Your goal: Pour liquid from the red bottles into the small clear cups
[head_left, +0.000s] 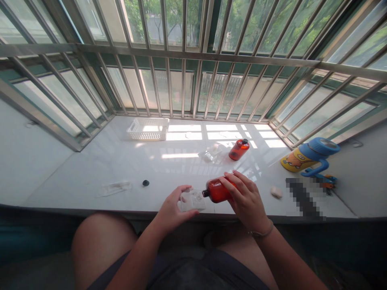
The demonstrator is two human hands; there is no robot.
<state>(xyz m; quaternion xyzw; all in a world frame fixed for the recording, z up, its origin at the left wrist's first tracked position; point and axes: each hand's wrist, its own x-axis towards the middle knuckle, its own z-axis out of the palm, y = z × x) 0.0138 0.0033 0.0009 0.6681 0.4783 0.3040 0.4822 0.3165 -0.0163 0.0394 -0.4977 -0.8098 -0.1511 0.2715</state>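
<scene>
nearest are the person's bare thighs [101,241], below the edge of the white tabletop [90,177]. just over that edge the left hand [175,207] holds a small clear container [192,200], its thumb and fingers curved around opposite sides. the right hand [246,195], with a thin bracelet [261,233] at the wrist, has its fingers wrapped over a red bottle [216,190], which lies tipped over in the grasp, its dark neck pointing left and down at the right side of the container; whether any liquid is running out i cannot tell

a little farther, a clear plastic wrapper [116,188] lies flat at the left, and a round black cap [145,183] sits between it and the left hand. to the right of the right hand are a small pale block [275,192], a dark pixelated item [304,197] and some tools [329,181] with blue and orange parts, near a yellow flask [298,160] with a blue lid and handle

beyond the hands, crumpled clear plastic [211,154] lies near a second bottle [238,150], also red, with its black top on. at the far edge a white perforated basket [147,136] rests in front of metal window bars [184,88], with green trees [169,24] outside
</scene>
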